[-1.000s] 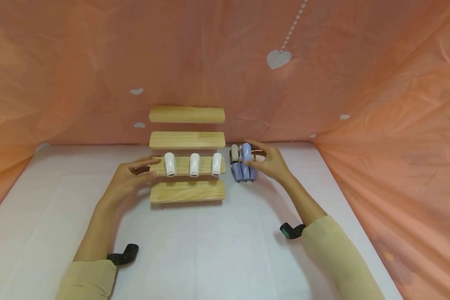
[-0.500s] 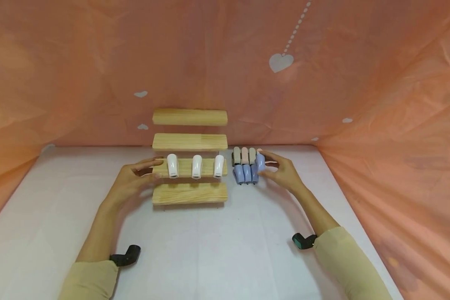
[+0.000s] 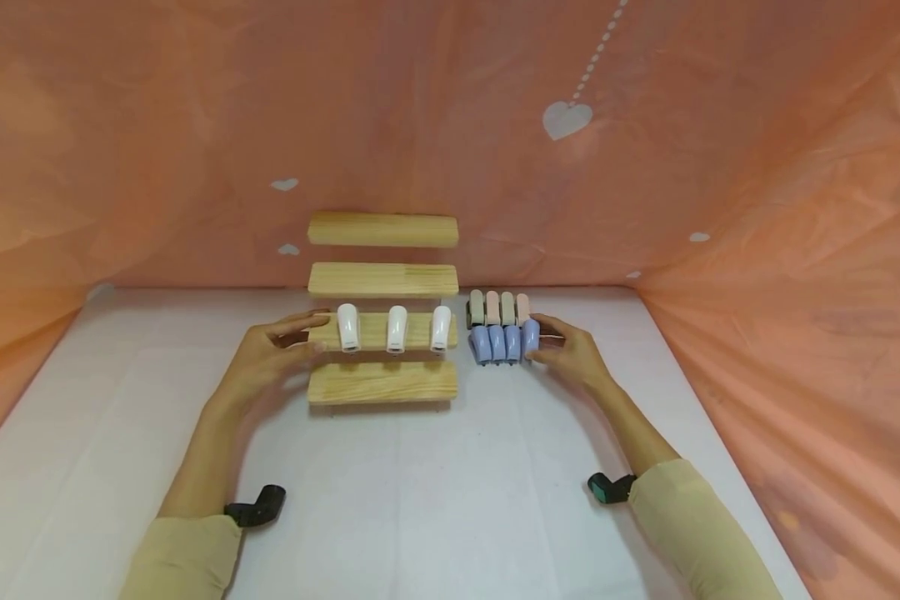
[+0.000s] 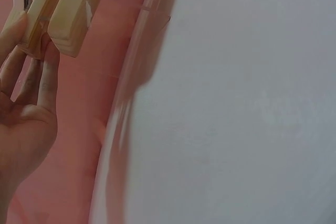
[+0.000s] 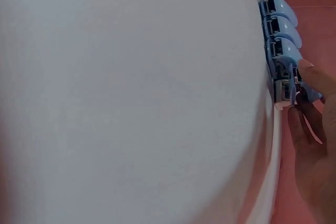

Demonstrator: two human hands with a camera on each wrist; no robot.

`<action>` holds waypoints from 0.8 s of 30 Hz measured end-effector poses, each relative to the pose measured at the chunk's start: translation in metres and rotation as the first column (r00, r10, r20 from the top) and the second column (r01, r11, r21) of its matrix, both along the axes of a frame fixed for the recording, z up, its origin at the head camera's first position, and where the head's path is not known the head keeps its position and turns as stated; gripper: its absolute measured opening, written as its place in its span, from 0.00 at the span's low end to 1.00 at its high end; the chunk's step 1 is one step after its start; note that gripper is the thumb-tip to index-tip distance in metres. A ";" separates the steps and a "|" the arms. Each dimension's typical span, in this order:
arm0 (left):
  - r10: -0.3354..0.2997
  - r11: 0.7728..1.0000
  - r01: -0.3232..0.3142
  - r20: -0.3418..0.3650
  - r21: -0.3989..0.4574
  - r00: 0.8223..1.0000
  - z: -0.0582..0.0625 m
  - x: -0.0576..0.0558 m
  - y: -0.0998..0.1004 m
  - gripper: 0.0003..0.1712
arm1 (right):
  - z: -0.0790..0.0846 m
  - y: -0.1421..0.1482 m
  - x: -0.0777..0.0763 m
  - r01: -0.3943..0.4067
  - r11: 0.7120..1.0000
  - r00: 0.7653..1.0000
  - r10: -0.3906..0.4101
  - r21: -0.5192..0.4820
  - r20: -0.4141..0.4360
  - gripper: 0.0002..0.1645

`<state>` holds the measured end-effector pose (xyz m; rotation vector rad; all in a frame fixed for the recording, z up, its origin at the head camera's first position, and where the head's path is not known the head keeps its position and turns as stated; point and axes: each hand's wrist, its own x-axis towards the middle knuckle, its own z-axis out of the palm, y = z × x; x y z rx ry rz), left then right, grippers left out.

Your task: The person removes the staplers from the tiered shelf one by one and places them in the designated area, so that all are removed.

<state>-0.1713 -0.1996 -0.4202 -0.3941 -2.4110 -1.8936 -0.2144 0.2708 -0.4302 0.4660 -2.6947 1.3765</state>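
Note:
My left hand grips the left end of a pale wooden slat, one tier of a stepped wooden rack. In the left wrist view, the thumb lies on one side of the slat and fingers on the other. Three white mini staplers stand spaced along this slat. To the rack's right, my right hand pinches a blue mini stapler at the right end of a row of blue staplers. Behind them stands a row of beige and pink staplers.
Other rack slats include the top one and the bottom one. A white-covered table lies beneath. An orange curtain with hearts hangs behind and at the sides. Black wrist cameras sit at both sleeves.
The right hand has carried the blue stapler rightward and down from above the back row to the right end of the blue row. The left hand keeps its grip on the slat.

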 end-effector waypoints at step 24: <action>-0.026 0.998 0.026 -0.001 0.049 1.000 0.001 -0.001 0.000 0.26 | -0.006 0.002 -0.001 0.009 0.998 1.000 -0.010 -0.055 -0.020 0.38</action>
